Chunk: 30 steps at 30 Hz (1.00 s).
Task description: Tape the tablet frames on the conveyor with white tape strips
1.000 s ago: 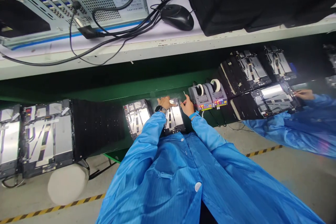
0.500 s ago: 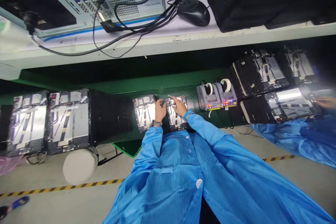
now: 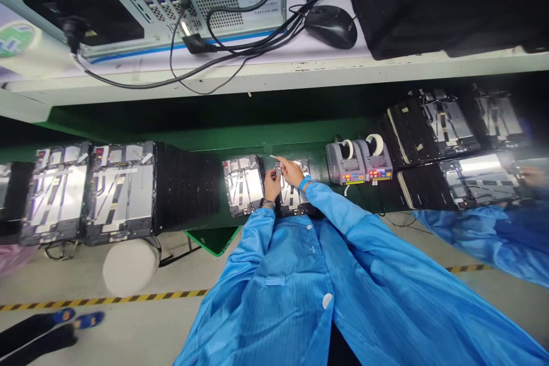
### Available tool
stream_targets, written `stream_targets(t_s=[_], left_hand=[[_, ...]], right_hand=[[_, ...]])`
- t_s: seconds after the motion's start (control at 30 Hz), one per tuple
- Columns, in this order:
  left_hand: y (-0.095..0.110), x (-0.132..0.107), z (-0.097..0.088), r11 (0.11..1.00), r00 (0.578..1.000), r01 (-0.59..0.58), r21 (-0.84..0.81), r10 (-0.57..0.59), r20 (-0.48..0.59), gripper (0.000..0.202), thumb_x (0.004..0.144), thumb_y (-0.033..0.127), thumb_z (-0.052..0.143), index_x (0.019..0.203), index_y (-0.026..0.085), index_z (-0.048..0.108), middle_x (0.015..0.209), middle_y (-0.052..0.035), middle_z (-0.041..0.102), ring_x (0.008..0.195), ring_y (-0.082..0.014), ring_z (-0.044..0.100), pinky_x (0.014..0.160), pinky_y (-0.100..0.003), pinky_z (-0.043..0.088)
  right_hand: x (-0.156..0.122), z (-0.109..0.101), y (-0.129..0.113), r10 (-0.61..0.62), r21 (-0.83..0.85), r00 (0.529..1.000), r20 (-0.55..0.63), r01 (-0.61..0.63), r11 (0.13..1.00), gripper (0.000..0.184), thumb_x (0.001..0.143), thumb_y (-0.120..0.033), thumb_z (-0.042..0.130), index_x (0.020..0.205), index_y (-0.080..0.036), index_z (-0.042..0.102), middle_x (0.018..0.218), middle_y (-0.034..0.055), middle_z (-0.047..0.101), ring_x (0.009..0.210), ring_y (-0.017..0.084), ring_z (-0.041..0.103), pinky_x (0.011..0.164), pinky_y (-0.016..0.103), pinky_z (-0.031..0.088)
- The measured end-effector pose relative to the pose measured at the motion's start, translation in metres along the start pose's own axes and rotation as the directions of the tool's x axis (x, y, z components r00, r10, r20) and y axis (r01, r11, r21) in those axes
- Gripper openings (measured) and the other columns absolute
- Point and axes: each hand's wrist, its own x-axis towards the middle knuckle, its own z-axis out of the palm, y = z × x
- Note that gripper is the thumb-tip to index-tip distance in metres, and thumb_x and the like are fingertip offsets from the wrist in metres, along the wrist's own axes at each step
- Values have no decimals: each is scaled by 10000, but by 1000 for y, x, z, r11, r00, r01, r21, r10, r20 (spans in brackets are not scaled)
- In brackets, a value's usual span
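Observation:
A silver-and-black electronic device assembly (image 3: 295, 201) lies on the dark green bench in front of me, partly covered by my hands. My left hand (image 3: 271, 186) is over its left edge, with thumb and fingers pinched together at a small part too tiny to name. My right hand (image 3: 292, 171) reaches over the upper part of it, fingers closed on a thin pale stick-like piece (image 3: 274, 156) that points up and left. The fingertips of both hands nearly meet. A second similar assembly (image 3: 244, 186) lies just left of my left hand.
Two grey tape dispensers (image 3: 346, 164) with lit displays stand to the right. Stacked black panels (image 3: 184, 186) and more assemblies (image 3: 122, 189) line the left. A shelf edge (image 3: 257, 79) overhangs the bench, bearing a computer case and mouse (image 3: 331, 26). A co-worker's blue sleeve (image 3: 467, 234) is at right.
My left hand has moved right, in closer to my right hand, and its fingers have closed into a pinch. The whole view has shifted slightly.

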Motion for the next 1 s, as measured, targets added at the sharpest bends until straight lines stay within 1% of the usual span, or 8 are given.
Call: stream_targets(t_s=[0.1, 0.17, 0.33, 0.5, 0.63, 0.83, 0.93, 1.0], left_hand=[[-8, 4, 3, 998, 1000, -6, -60, 5, -10, 218, 915, 263, 702, 1104, 190, 621, 1168, -114, 686, 1012, -194, 673, 989, -387, 536], [-12, 7, 5, 995, 1000, -7, -97, 6, -15, 202, 906, 251, 707, 1078, 190, 621, 1132, -107, 689, 1002, -189, 670, 989, -389, 536], [-19, 12, 5, 987, 1000, -9, -163, 5, -27, 234, 871, 290, 750, 1042, 186, 629, 1083, -98, 688, 1020, -197, 663, 1007, -409, 522], [-21, 14, 5, 981, 1000, 1, -192, -5, -20, 259, 853, 306, 769, 1033, 183, 630, 1073, -97, 686, 1003, -200, 662, 1003, -416, 520], [-21, 14, 6, 980, 999, 10, -199, -16, -30, 258, 851, 319, 772, 1024, 190, 630, 1077, -92, 684, 1009, -196, 659, 1011, -413, 514], [-20, 14, 6, 979, 999, 14, -204, -22, -39, 254, 840, 312, 779, 1008, 193, 631, 1052, -80, 681, 988, -187, 656, 999, -405, 517], [-17, 15, 6, 980, 999, 16, -199, -26, -45, 258, 830, 313, 790, 994, 194, 630, 1050, -78, 675, 979, -187, 654, 996, -407, 517], [-15, 16, 6, 980, 999, 15, -198, -24, -46, 254, 824, 292, 793, 989, 192, 627, 1061, -80, 669, 972, -185, 653, 989, -406, 522]], right_hand=[[1, 3, 4, -41, -28, 999, -26, 41, 999, 711, 866, -53, 461, 1553, -236, 466, 1168, 84, 647, 1065, 235, 579, 948, 347, 498], [2, 2, 5, -80, -51, 997, -18, 79, 996, 742, 852, -45, 476, 1566, -247, 449, 1241, 94, 627, 1139, 250, 551, 1000, 372, 483], [7, -4, 6, -100, -61, 991, 85, 105, 993, 711, 847, -20, 466, 1522, -242, 506, 1127, 79, 659, 1055, 246, 555, 1008, 393, 472], [13, -4, 2, -124, -33, 990, 67, 127, 991, 728, 834, -34, 504, 1535, -228, 478, 1188, 99, 646, 1127, 257, 540, 1038, 408, 446], [17, -1, 0, -84, -38, 992, 91, 87, 995, 705, 831, -21, 493, 1510, -213, 511, 1124, 98, 667, 1082, 255, 562, 1028, 409, 440], [9, 1, 4, -11, -3, 999, 32, 11, 1000, 670, 847, -48, 494, 1504, -180, 513, 1052, 94, 680, 997, 259, 578, 991, 403, 449], [5, 1, 1, 5, 12, 1000, -16, -4, 1000, 676, 838, -49, 486, 1499, -186, 518, 1054, 99, 668, 1027, 270, 565, 1023, 427, 432], [1, -1, -4, 31, 65, 997, -74, -26, 998, 657, 840, -67, 495, 1484, -194, 536, 1074, 107, 657, 1060, 280, 553, 1050, 451, 415]])
